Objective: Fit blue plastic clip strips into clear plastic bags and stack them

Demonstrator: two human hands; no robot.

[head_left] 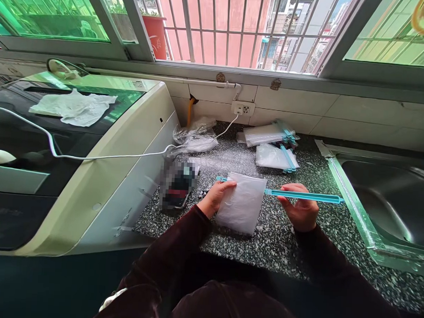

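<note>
My left hand (218,195) grips a folded translucent plastic bag (243,205) by its upper left edge, thumb in front. A long light-blue bag sealing clip (308,196) sticks out to the right of the bag. Its short blue end also shows left of the bag, by my left fingers; the stretch behind the bag is hidden. My right hand (299,207) pinches the clip between thumb and fingers, just right of the bag. Farther back on the counter lie more folded bags (273,157) with blue clips and a stack of similar bags (264,134).
On the left stands a washing machine (128,141) with a white cloth (77,107) on its lid. A white cable (138,155) runs to the wall socket (243,108). Crumpled clear plastic (198,142) and a blurred-out dark object (178,185) lie beside the machine. At right is a metal sink (358,221).
</note>
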